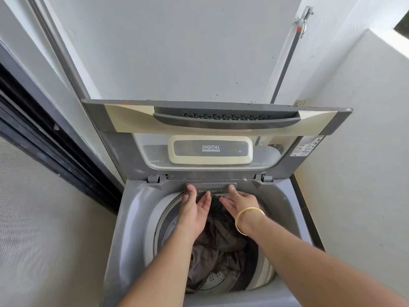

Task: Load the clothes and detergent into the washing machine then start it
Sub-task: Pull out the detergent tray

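Observation:
A grey top-loading washing machine fills the middle of the head view with its lid raised upright. Dark brown and black clothes lie in the drum. At the drum's far rim sits a grey drawer marked "Detergent", closed flush. My left hand and my right hand reach over the clothes with palms turned inward. Each thumb rests on the drawer's front, one at each end. The fingers are spread and hold nothing. A gold bangle circles my right wrist.
A white wall stands behind the machine. A grey hose runs down from a tap at the upper right. A low white wall closes the right side. A dark sliding-door frame runs along the left.

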`<state>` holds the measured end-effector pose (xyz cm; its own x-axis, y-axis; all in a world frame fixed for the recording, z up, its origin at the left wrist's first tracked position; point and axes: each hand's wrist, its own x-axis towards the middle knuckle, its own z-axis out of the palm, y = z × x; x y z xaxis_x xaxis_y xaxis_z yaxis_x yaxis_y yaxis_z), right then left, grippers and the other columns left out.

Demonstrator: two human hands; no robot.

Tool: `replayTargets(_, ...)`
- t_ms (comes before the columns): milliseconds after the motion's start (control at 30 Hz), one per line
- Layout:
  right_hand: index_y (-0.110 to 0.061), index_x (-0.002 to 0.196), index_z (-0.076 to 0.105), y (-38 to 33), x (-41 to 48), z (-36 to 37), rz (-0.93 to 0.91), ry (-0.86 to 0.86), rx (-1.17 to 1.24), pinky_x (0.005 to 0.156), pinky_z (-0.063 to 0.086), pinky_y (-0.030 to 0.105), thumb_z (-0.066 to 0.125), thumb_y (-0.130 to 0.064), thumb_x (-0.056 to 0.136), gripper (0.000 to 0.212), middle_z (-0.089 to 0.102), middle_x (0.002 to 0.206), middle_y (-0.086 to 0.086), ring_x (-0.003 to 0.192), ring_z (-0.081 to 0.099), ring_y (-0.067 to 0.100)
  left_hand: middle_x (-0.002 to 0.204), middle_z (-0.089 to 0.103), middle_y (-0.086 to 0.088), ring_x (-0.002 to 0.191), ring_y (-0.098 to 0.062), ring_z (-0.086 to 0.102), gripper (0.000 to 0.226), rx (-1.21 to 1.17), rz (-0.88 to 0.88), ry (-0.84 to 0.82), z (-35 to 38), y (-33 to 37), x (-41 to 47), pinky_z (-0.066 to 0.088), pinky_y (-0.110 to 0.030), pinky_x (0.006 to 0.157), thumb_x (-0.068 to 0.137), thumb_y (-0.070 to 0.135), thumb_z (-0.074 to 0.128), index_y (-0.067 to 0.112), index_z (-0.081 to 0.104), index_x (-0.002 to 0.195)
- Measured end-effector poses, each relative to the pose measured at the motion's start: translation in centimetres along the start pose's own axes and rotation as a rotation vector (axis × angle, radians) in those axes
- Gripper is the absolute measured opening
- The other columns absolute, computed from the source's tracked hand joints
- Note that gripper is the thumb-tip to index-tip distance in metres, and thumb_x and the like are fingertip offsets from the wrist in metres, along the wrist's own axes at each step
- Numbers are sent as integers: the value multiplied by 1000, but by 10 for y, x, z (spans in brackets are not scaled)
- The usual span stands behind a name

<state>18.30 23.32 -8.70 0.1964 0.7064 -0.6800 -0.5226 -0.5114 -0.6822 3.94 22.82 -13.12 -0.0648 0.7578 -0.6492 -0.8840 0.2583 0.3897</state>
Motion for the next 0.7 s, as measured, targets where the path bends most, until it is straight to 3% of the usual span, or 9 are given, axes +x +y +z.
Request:
replayTargets(167,15,119,57,3,1,-1,25,-1,89,105,59,45,72,-15,100,38,66,123,40,104,78,41,125,59,-3,101,-21,69,45,10,-18,-13,-5,1,-6,68,-26,73,106,44,65,24,55,146)
replayTargets(400,9,131,58,14,-9,-12,49,-2,152,87,67,40,77,-9,95,44,65,116,41,100,78,46,126,60,-2,103,-21,69,40,51,-37,-27,-18,-1,-15,68,-26,76,107,45,63,23,57,139)
replayTargets(500,9,129,58,20,-16,-14,45,22,151,92,66,42,76,-8,95,42,65,114,40,101,78,47,125,62,-4,104,-21,70,35,70,-50,-32,-25,-2,-23,68,-27,77,108,45,61,20,59,133)
replayTargets(633,11,126,58,24,-21,-20,49,43,136,90,66,41,75,-7,94,41,65,116,42,99,78,48,131,60,-9,106,-23,70,52,63,-48,-25,-30,-4,-33,68,-27,77,99,49,67,22,56,141)
replayTargets(700,12,120,60,27,-24,-22,62,42,130,97,64,43,73,-7,96,34,65,115,42,102,77,48,136,59,-10,110,-24,70,69,63,-49,-30,-33,-5,-39,69,-27,79,89,50,72,19,54,149)
